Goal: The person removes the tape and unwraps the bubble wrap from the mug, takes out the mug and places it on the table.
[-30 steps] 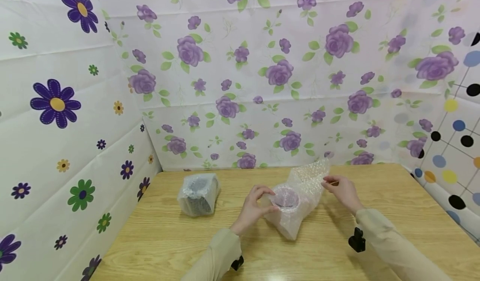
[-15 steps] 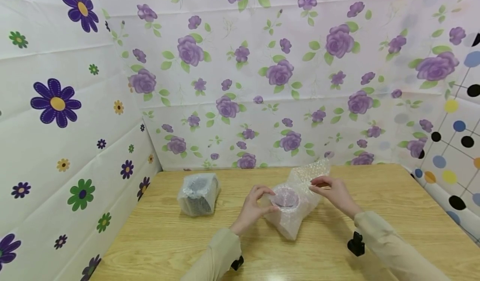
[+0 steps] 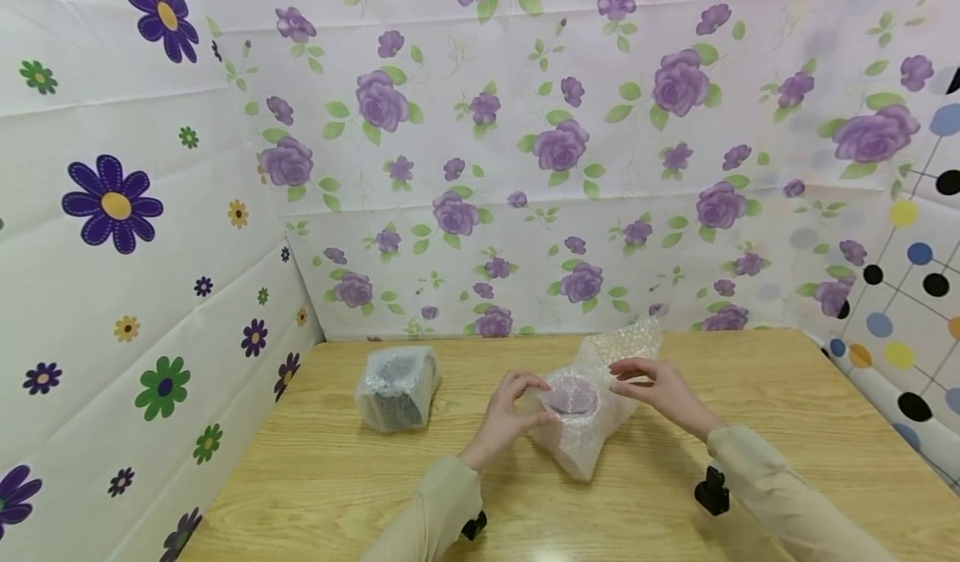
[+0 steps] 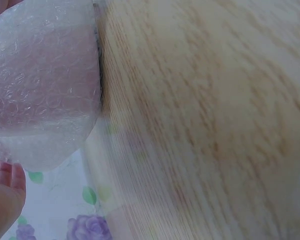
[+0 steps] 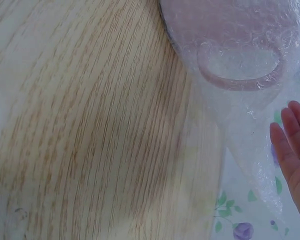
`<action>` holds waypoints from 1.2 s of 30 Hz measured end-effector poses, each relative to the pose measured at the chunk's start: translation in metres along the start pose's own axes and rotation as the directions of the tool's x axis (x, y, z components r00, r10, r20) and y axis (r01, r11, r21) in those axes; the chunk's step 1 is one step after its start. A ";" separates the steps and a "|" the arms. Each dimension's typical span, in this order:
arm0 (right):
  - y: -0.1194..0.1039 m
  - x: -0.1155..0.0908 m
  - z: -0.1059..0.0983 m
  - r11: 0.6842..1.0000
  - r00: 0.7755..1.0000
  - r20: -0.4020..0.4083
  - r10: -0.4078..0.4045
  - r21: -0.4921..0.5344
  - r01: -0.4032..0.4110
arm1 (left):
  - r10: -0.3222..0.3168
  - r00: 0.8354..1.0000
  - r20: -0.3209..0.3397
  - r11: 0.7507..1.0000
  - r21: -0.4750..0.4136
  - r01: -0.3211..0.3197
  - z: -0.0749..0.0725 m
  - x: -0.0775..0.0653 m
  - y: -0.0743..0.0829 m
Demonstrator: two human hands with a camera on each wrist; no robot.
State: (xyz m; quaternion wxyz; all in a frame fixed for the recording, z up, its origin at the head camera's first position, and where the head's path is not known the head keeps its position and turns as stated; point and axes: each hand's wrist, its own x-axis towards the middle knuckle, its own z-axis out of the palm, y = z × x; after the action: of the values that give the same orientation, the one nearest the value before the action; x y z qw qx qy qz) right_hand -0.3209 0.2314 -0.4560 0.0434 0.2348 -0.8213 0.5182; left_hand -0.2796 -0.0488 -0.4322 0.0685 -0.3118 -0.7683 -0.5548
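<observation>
A pinkish mug (image 3: 573,397) wrapped in bubble wrap (image 3: 621,347) lies on the wooden table. Its ring-shaped handle (image 5: 240,85) shows through the wrap in the right wrist view. My left hand (image 3: 504,422) grips the wrapped mug from the left, thumb and fingers curved about its side. On the other side, my right hand (image 3: 666,391) is held close beside the wrap, its fingers extended and slightly apart. A loose wrap tail spreads behind, toward the back right, and another corner points to the table's front.
Left of the mug stands another bubble-wrapped object (image 3: 397,388), boxy, with something dark inside. Patterned cloth walls enclose the table (image 3: 315,495) at the back and both sides. A small black device (image 3: 712,491) hangs under the right sleeve.
My right hand has moved left from the edge of the wrap's tail to beside the mug, its pinch let go. My left hand keeps its hold on the mug.
</observation>
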 end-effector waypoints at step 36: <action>-0.005 -0.003 0.019 0.998 0.995 0.098 -0.034 0.049 0.029 | -0.002 1.000 0.025 1.000 0.014 0.001 -0.004 0.004 -0.002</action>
State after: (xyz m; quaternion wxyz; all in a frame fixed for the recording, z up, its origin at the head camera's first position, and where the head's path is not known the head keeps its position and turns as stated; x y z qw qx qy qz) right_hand -0.3131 0.2138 -0.4620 0.0052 0.2742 -0.8060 0.5245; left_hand -0.2846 -0.0510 -0.4305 0.0606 -0.3177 -0.7733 -0.5453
